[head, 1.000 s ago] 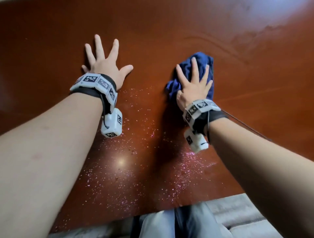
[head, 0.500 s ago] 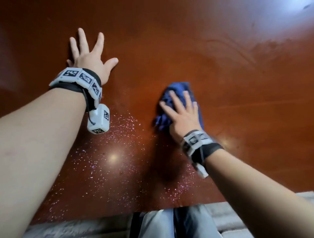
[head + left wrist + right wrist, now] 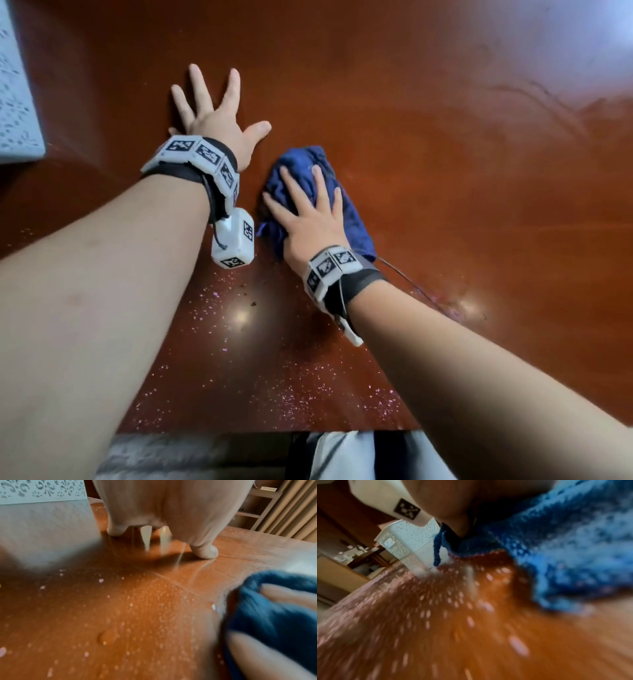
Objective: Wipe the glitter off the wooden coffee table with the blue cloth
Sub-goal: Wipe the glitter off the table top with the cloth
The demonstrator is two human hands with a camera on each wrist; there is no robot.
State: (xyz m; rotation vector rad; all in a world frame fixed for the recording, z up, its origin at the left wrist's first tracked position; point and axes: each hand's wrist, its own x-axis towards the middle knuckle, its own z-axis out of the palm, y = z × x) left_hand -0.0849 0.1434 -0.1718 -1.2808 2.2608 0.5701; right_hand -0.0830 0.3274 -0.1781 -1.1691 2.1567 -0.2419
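My right hand (image 3: pixel 308 219) lies flat on the bunched blue cloth (image 3: pixel 354 226), fingers spread and straight, pressing it onto the reddish-brown wooden table (image 3: pixel 445 171). My left hand (image 3: pixel 215 116) rests open on the table just beyond and left of the cloth, fingers splayed. Pink glitter (image 3: pixel 308 394) is scattered over the near part of the table, between my forearms and along the front edge. The left wrist view shows the cloth (image 3: pixel 265 622) at right with my right fingers (image 3: pixel 288 595) on it, and glitter specks (image 3: pixel 101 580). In the blurred right wrist view the cloth (image 3: pixel 573 547) borders glitter (image 3: pixel 471 622).
A white perforated box (image 3: pixel 17 102) stands on the table at the far left, also seen as a white box (image 3: pixel 42 492) and basket (image 3: pixel 407 540). The table's front edge (image 3: pixel 274 430) runs just above my lap. Smeared wipe marks (image 3: pixel 531 96) show at the far right.
My right hand has dragged the cloth toward me and then leftward, closer to my left hand. The left hand has stayed flat on the table.
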